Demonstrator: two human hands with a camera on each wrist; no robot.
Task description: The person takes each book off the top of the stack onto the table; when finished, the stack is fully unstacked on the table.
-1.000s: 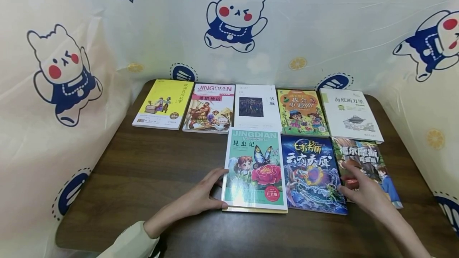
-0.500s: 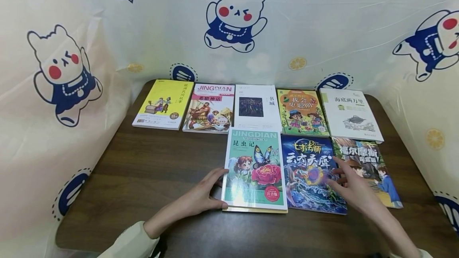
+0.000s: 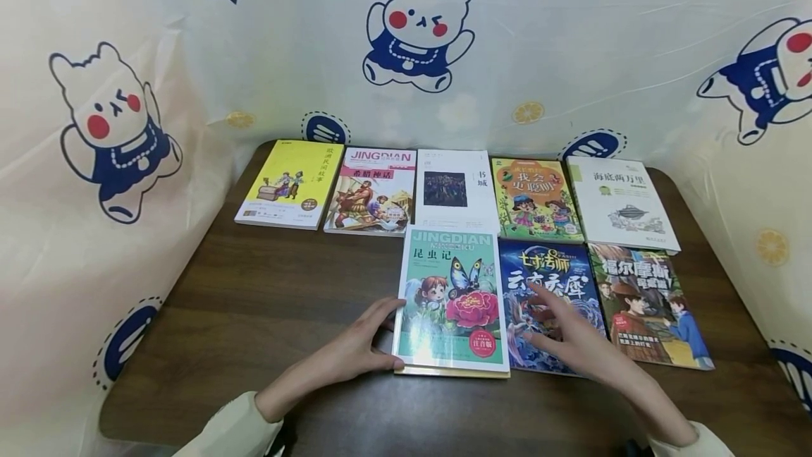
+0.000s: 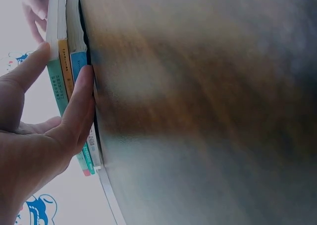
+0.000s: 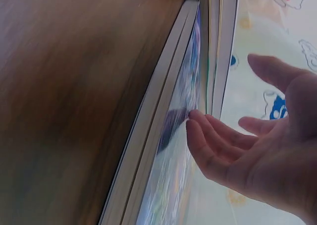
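Observation:
My left hand (image 3: 355, 344) rests at the left side of a book stack topped by a green book (image 3: 438, 288) with a butterfly and pink flower. In the left wrist view, its fingers touch the spines of the green book (image 4: 57, 84), an orange-spined book (image 4: 66, 66) and a blue-spined book (image 4: 78, 62). My right hand (image 3: 571, 333) is over the blue fantasy-cover book (image 3: 539, 266), fingers loosely bent and holding nothing. In the right wrist view, its fingertips are close to the glossy cover (image 5: 173, 175); whether they touch it I cannot tell.
Along the back lie a yellow book (image 3: 288, 182), a pink-titled book (image 3: 371, 192), a white book (image 3: 457, 192), an orange-and-green book (image 3: 536, 199) and another white book (image 3: 618, 203). A detective book (image 3: 653, 309) lies at right. Brown table (image 3: 241, 302); printed curtain (image 3: 273, 41) behind.
My right hand has moved left, from between the detective book and the blue book to over the blue book near the green one. My left hand has stayed in place.

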